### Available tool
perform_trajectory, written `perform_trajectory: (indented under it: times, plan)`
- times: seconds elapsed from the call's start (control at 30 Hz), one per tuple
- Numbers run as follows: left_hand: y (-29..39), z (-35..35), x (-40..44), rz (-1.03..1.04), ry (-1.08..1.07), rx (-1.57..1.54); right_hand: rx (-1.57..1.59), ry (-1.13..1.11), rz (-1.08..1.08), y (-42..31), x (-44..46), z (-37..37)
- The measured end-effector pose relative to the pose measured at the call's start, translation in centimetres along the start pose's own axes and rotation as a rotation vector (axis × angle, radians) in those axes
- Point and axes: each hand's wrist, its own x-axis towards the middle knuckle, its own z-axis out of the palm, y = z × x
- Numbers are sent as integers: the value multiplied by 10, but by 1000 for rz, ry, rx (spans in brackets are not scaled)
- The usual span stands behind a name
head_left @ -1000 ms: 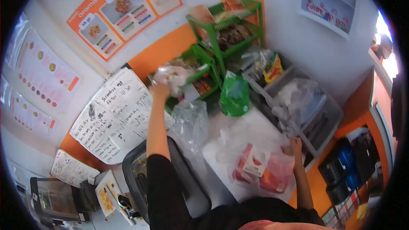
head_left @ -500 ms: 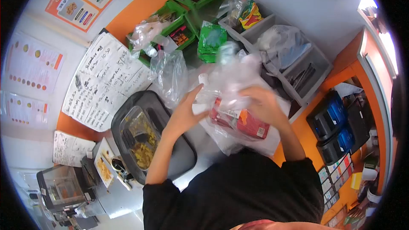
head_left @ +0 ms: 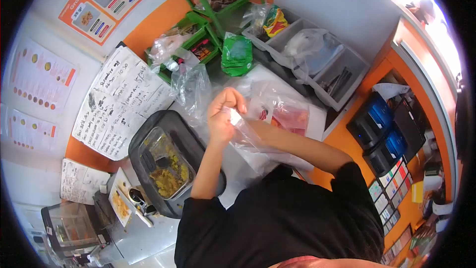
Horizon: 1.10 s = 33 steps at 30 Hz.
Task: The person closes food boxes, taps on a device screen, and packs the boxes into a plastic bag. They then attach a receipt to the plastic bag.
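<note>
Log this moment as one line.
left hand: at clear plastic | right forearm: toward left hand | nearby: bagged red pack, green packet

A shiny grey metal tabletop (head_left: 144, 238) carries a black rectangular tub (head_left: 194, 141) with a clear plastic container of yellow-brown food (head_left: 166, 168) set in its top. To the left lies a white rectangular board (head_left: 118, 182) bearing yellow scraps. Beyond the tub rests a crumpled clear plastic bag (head_left: 191, 84). Right of that lies a flat white sheet (head_left: 260, 74), with a transparent bag of red-and-pink packs (head_left: 290, 117) on it, near a grey divided plastic tray (head_left: 325, 96).
</note>
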Motion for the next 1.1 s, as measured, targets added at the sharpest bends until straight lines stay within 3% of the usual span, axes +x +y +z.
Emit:
perform_trajectory:
  times: [0.03,0.2,0.4,0.5,0.53,0.6,0.63,0.7,0.8,0.9,0.97,1.0,1.07,1.1]
  plan:
    - [5,10,1,-3,-83,-34,-54,-56,82,0,14,12]
    - [17,13,-21,-3,-13,18,-317,-395,383,12,73,47]
    - [5,-6,-33,-39,159,400,-387,-629,451,14,65,28]
    - [-20,-28,-29,126,125,456,-406,-771,471,-5,59,-4]
    - [-28,-45,-32,10,-7,430,-409,-831,465,-16,53,-23]
    - [-65,-77,-46,-224,-19,356,-339,-888,439,-37,39,-60]
    - [-82,-90,-54,-295,-25,368,-269,-832,380,-42,29,-76]
    - [-107,-106,-67,-367,-38,422,-62,-416,83,-31,-3,-98]
    - [-132,-115,-83,-402,-60,523,-415,243,80,-24,-39,-104]
    - [-125,-117,-85,-372,-151,710,-107,257,180,20,-60,-79]
    - [-99,-111,-83,-370,-300,990,21,399,255,14,-72,-90]
    - [-77,-92,-85,-508,-420,1238,93,469,294,6,-77,-93]
    - [-39,-48,-80,-580,-626,1405,111,700,267,-24,-78,-110]
    - [-40,-33,-76,-373,-514,1388,122,811,255,-38,-78,-119]
